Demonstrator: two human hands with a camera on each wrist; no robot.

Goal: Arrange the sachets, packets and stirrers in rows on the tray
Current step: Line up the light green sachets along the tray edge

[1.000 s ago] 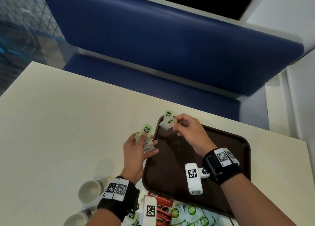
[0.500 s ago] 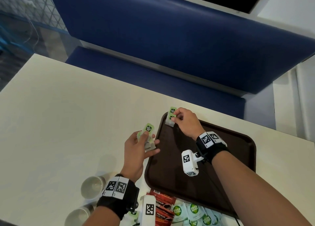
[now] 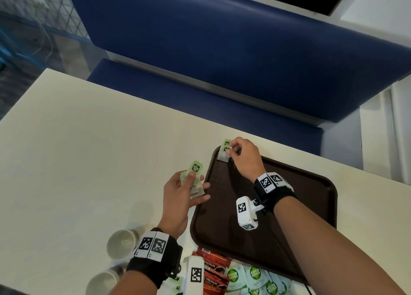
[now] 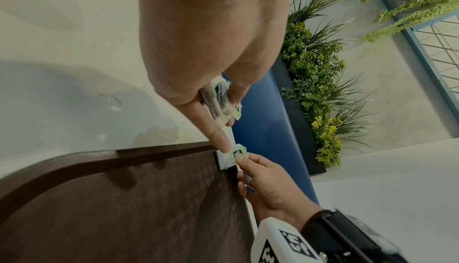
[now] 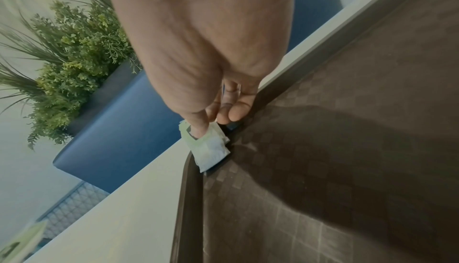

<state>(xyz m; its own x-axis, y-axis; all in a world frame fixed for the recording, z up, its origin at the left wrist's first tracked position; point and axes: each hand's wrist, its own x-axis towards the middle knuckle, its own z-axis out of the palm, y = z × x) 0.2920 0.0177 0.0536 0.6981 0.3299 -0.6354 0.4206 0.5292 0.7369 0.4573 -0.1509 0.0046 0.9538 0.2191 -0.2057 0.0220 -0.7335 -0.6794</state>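
Observation:
A dark brown tray [image 3: 311,205] lies on the cream table. At its far left corner my right hand [image 3: 242,157] pinches the green tag of a white tea bag [image 3: 223,155] that rests on the tray's corner [image 5: 211,149]. My left hand [image 3: 180,197], just left of the tray, grips a small bunch of tea bags [image 3: 196,183] with green tags [image 4: 218,102]. Red packets [image 3: 211,270] and green-and-white sachets [image 3: 253,277] lie in a pile at the tray's near edge.
Two white paper cups [image 3: 121,247] stand at the near left beside my left wrist. A blue padded bench [image 3: 222,61] runs along the far side of the table. Plants [image 4: 318,82] sit behind the bench.
My right hand has moved the tea bag forward to the tray's far left corner and lowered it there. My left hand has stayed in place with its bunch.

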